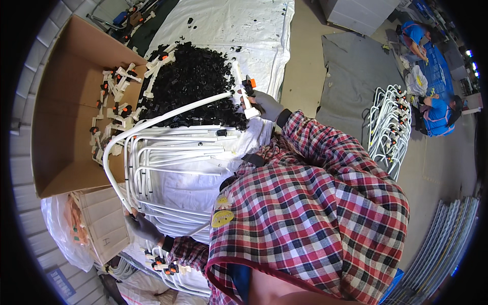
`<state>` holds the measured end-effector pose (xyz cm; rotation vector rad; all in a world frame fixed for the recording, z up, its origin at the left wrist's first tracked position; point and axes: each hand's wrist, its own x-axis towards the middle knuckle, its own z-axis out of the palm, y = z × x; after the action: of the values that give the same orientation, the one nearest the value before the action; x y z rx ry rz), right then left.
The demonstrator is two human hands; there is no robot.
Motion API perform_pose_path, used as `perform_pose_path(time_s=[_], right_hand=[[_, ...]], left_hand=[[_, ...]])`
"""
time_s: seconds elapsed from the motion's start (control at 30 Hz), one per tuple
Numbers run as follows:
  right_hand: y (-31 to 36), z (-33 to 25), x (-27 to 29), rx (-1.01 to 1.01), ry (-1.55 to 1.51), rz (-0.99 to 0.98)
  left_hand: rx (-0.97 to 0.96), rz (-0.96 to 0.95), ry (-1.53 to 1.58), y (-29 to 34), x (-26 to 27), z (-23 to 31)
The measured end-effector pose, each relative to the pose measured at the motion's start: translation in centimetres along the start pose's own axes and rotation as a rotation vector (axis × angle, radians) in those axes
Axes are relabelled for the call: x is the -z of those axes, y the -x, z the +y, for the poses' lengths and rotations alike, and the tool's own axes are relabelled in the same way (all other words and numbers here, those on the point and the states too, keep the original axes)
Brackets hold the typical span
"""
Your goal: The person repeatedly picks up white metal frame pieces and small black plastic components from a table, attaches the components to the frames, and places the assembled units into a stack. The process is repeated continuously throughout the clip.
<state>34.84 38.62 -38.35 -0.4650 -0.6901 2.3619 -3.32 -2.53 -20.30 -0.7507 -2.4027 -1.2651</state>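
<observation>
My left hand (144,227), in a grey glove, is closed around the lower end of a white bent tube (178,112). This tube curves up and over, and its other end reaches close to my right hand (265,105). Also gloved, my right hand grips a white plastic fitting (247,103) with a black and orange part on its side. The fitting stands roughly upright beside the tube's end; whether they touch I cannot tell. Below the held tube, several similar white bent tubes (179,150) lie in a row. A heap of small black clips (190,81) spreads behind it.
An open cardboard box (76,96) on the left contains several white fittings (122,81). White cloth (249,25) lies under the clips. On the right are bundled white tubes (390,127), a grey mat (351,71), and two people in blue (417,33). Metal lengths (437,254) are stacked lower right.
</observation>
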Motion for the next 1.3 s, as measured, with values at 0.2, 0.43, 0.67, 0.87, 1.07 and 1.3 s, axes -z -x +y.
perform_pose_path(time_s=[0.2,0.43,0.67,0.87,1.07,1.3], right_hand=[[1.1,-2.2,-3.0,0.013,0.030,-0.120],[0.9,-1.2,-6.2,0.108,0.605,0.109],[1.7,0.7,-10.4,0.160,0.721,0.053],[2.1,1.6,-12.7,0.486,1.129,0.120],[3.0,1.8,-14.2,0.480,1.258,0.079],[3.1,2.0,-13.7,0.387,1.147,-0.079]], left_hand=[[0.082,-0.207,-0.627,-1.2,-1.7,-2.3],[-0.211,-0.125,-0.887,1.1,-8.5,-2.7],[-0.211,-0.541,0.533,11.9,-19.3,17.8],[0.237,-0.697,0.800,13.2,-21.9,20.6],[0.237,-0.882,0.817,12.5,-20.5,19.9],[0.047,-0.914,0.577,13.2,-19.9,18.4]])
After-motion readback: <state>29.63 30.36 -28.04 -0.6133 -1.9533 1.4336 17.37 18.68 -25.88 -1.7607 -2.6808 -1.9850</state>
